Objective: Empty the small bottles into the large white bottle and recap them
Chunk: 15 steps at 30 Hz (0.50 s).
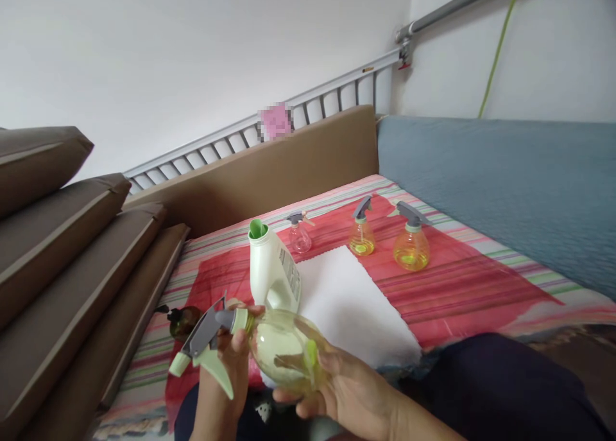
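My right hand (337,386) cradles the round clear body of a spray bottle (282,348) holding a little pale yellow-green liquid. My left hand (231,364) pinches the bottle's neck just below its grey and light-green trigger head (205,345), which points left. The bottle lies tilted sideways above my lap. Just behind it stands a white jug (272,271) with a green spout, its cap off, on a white cloth (349,306).
Three small spray bottles stand on the red striped mat (457,280): a clear pink one (299,233), a small yellow one (362,232) and a larger orange-yellow one (410,241). A dark pump bottle (181,320) lies at left. Brown cushions (72,248) are stacked left; a blue mattress (505,184) lies right.
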### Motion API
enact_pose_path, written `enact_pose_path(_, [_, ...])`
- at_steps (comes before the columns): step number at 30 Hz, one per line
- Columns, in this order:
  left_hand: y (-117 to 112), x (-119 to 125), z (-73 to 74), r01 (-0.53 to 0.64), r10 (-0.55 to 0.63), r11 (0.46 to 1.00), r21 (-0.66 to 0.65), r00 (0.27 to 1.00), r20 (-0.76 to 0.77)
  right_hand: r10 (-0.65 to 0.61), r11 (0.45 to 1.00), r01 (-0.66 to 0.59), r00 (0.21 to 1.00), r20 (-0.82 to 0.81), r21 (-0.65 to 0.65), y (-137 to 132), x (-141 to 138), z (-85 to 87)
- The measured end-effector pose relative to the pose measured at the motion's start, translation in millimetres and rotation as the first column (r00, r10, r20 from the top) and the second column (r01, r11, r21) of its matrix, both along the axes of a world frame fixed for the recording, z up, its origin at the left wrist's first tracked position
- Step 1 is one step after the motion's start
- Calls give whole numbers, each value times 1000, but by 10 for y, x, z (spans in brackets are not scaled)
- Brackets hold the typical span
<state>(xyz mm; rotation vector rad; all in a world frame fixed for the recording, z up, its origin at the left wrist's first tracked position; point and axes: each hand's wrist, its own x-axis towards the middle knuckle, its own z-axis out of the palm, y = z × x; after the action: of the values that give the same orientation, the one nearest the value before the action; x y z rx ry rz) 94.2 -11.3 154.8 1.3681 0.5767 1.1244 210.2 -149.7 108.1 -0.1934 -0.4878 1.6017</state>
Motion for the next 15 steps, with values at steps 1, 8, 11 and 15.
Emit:
enact_pose_path(1, [8, -9, 7, 35, -34, 999, -28, 999, 10, -29, 1000, 29, 1000, 6, 0, 9, -6, -19])
enact_pose_path(8, [-45, -20, 18, 54, -51, 990, -131, 998, 27, 49, 993, -51, 999, -18, -111, 77, -15, -232])
enact_pose_path(11, [22, -31, -58, 76, -72, 987, -143, 997, 35, 99, 981, -99, 995, -8, -168, 61, -2, -232])
enact_pose_path(15, [158, -47, -162, 64, -49, 990, -127, 992, 115, 35, 982, -32, 999, 15, -187, 40, 13, -148])
